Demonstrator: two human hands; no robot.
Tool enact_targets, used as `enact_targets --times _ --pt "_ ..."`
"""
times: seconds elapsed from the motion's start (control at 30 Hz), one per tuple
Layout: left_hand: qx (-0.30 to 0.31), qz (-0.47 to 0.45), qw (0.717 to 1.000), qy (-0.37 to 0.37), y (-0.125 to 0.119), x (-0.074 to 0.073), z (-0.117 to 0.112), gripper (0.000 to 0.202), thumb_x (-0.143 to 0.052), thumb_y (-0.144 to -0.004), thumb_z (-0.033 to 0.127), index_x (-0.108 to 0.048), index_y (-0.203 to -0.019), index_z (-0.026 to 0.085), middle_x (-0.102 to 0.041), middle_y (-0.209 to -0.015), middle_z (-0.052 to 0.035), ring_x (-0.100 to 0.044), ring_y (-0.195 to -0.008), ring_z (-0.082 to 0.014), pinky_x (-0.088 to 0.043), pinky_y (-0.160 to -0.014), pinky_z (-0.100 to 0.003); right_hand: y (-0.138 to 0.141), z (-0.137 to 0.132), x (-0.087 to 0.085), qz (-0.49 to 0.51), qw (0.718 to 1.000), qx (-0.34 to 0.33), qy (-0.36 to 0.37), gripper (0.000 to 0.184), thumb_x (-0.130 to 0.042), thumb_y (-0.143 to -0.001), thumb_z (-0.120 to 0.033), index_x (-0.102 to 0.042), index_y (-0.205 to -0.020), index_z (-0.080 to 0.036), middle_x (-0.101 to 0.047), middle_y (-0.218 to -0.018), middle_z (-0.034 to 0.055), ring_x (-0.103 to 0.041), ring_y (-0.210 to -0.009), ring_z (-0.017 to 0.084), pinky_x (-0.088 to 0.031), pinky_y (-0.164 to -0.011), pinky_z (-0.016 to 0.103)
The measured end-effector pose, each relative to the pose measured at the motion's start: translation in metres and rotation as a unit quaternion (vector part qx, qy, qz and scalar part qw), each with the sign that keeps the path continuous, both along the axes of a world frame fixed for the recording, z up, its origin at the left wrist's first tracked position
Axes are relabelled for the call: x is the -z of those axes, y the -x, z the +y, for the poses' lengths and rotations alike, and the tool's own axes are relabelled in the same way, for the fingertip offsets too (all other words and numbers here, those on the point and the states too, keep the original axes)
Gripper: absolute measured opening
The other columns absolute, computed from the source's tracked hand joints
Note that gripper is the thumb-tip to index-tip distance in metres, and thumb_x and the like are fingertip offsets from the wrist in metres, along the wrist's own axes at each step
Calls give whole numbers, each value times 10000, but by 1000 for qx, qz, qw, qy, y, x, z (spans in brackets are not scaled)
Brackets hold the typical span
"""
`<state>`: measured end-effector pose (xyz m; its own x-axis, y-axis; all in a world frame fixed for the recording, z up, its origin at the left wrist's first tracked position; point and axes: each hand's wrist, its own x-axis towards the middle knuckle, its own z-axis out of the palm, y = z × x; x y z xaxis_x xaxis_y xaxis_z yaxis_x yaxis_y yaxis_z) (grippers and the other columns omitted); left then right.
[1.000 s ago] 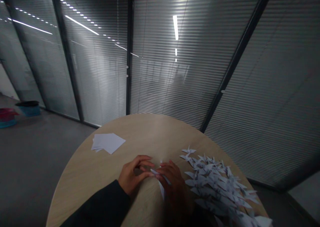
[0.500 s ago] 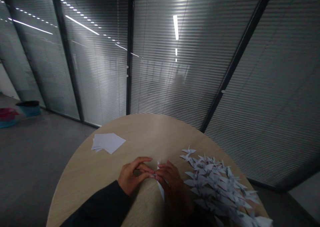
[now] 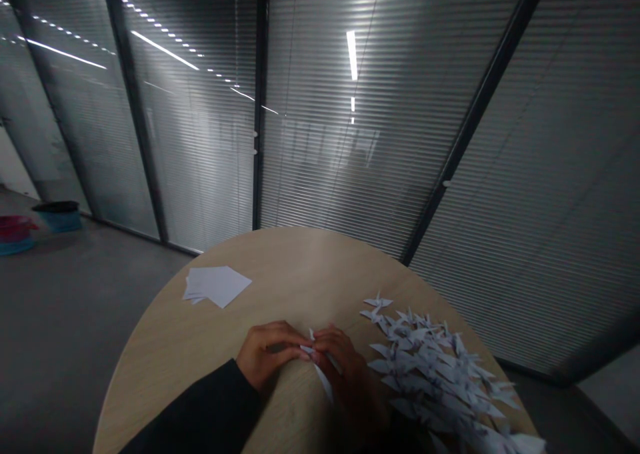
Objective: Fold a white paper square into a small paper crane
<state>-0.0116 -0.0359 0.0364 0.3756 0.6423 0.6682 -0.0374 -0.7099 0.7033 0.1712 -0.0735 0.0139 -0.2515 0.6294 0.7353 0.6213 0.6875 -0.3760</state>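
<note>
Between my two hands is a narrow piece of folded white paper [image 3: 324, 382], held low over the round wooden table. My left hand [image 3: 267, 353] pinches its left side between thumb and fingers. From the right, my right hand [image 3: 345, 367] grips the same paper, its fingertips almost touching those of my left hand. One pointed end of the paper sticks up past the fingertips, and a longer strip slants down beneath my right hand. My fingers hide the middle folds. Close to my right hand lies a heap of folded paper cranes [image 3: 440, 367].
A small stack of white paper sheets [image 3: 217, 284] lies at the left on the round table [image 3: 310, 261]. Behind it stands a glass partition with blinds [image 3: 350, 194]. On the floor at far left are a blue bucket [image 3: 60, 219] and a red basin [image 3: 15, 227].
My fingers have shifted slightly on the folded paper, and its top point has tilted left. My left index finger has come down closer to the thumb.
</note>
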Motion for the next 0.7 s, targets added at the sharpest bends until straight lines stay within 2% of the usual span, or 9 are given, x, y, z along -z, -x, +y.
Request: enact_targets --times 0.17,0.4,0.7 --pt "-7 8 1000 -15 1 1 0 194 -697 -756 333 -766 -783 154 -741 -665 -104 -685 -622 -178 -542 -588 -255 -2 0 0 -3 1000 9 -4 110 -519 -908 -314 -612 -874 -266 -705 -872 0 -649 -914 156 -470 -945 351" --pt "-14 21 1000 2 1 -2 -3 216 -697 -746 374 -769 -767 171 -751 -671 -97 -692 -618 -181 -549 -594 -266 0 -3 -7 -28 999 17 -8 224 -450 -943 -333 -623 -823 -255 -707 -817 0 -647 -905 162 -459 -942 346" --pt "-34 33 997 53 0 -1 -3 270 -684 -743 431 -770 -747 175 -755 -671 -92 -698 -611 -184 -548 -594 -266 0 -3 -8 -46 998 22 -22 262 -390 -967 -301 -612 -838 -252 -704 -814 -11 -636 -917 149 -408 -991 369"
